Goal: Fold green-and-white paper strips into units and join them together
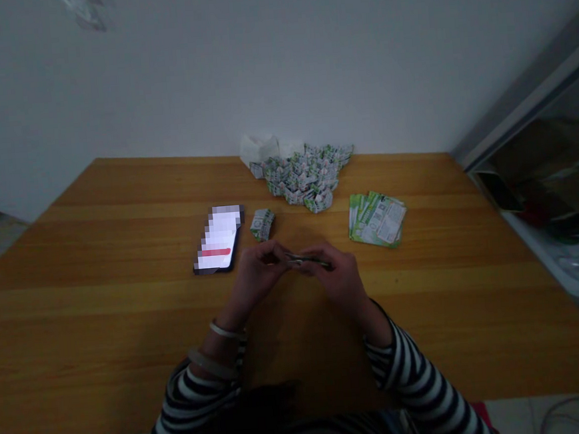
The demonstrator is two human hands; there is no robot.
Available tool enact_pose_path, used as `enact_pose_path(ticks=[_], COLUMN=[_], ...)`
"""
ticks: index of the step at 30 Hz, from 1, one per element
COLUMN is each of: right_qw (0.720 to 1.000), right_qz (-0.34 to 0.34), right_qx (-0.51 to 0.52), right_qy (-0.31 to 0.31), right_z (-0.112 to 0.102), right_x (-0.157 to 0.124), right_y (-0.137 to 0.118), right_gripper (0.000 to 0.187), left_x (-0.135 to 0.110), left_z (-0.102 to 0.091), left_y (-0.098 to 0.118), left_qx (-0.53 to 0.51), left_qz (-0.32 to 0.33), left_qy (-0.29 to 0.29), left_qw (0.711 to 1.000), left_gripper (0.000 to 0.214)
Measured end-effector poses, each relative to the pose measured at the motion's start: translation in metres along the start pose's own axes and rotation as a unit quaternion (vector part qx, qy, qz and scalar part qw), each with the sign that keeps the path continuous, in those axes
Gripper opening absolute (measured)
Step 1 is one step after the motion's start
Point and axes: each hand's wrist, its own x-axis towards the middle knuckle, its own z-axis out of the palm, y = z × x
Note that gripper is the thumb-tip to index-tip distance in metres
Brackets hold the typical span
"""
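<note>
Both my left hand (263, 267) and my right hand (336, 270) pinch a thin folded piece of printed paper (307, 260), seen nearly edge-on above the middle of the table. The fingers cover much of it. Just beyond my left hand lies a small folded green-and-white paper piece (263, 224). To the right, past my right hand, a fanned stack of flat green-and-white printed papers (377, 220) rests on the wood. A heap of many small folded pieces (309, 175) in the same print sits farther back.
A phone (218, 239) with a lit, blurred screen lies left of my hands on the wooden table (126, 310). White crumpled paper or plastic (260, 149) touches the heap near the wall. Along the right edge stands a glass-sided case or shelf (553, 189).
</note>
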Motion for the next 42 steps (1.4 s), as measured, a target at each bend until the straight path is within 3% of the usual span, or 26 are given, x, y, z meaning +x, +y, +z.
enact_pose_path(ticks=[3,5,10,12,18,21,24,29,35,42], right_qw=[0.999,0.999,0.972,0.962,0.95,0.961,0.986,0.987,0.982,0.984], right_qz=[0.008,-0.029,-0.193,-0.216,-0.228,-0.19,-0.104,0.003,0.038,0.077], right_qx=[0.038,0.02,-0.134,-0.164,-0.202,-0.177,-0.077,0.082,0.071,0.053], right_qy=[0.002,-0.006,-0.011,-0.01,0.073,0.1,0.103,0.141,0.172,0.151], right_z=[-0.001,-0.007,-0.021,-0.021,-0.015,-0.011,-0.005,0.003,0.003,0.01], right_x=[0.0,0.002,0.005,0.006,0.004,0.003,0.004,0.005,0.005,0.004], right_y=[0.003,0.003,0.001,0.002,0.008,0.007,0.005,0.007,0.012,0.023], right_gripper=[0.038,0.043,0.013,0.011,0.011,0.01,0.006,0.01,0.016,0.018], left_x=[0.001,0.002,0.001,0.0,-0.003,-0.004,-0.004,-0.002,0.001,0.0], left_z=[0.003,0.002,0.001,0.002,0.004,0.004,0.007,0.014,0.013,0.019], left_y=[0.002,0.001,0.003,0.005,0.004,0.003,0.005,0.004,-0.007,-0.016], left_qx=[-0.053,-0.069,-0.025,-0.003,0.047,0.076,0.069,-0.024,-0.079,-0.023], left_qz=[-0.025,-0.031,-0.003,0.017,0.07,0.08,0.063,-0.034,-0.159,-0.163], left_qy=[0.033,0.044,0.057,0.054,0.074,0.079,0.084,0.09,0.035,0.058], left_qw=[0.998,0.996,0.998,0.998,0.994,0.991,0.992,0.995,0.983,0.985], left_gripper=[0.025,0.027,0.02,0.018,0.018,0.018,0.018,0.02,0.024,0.03])
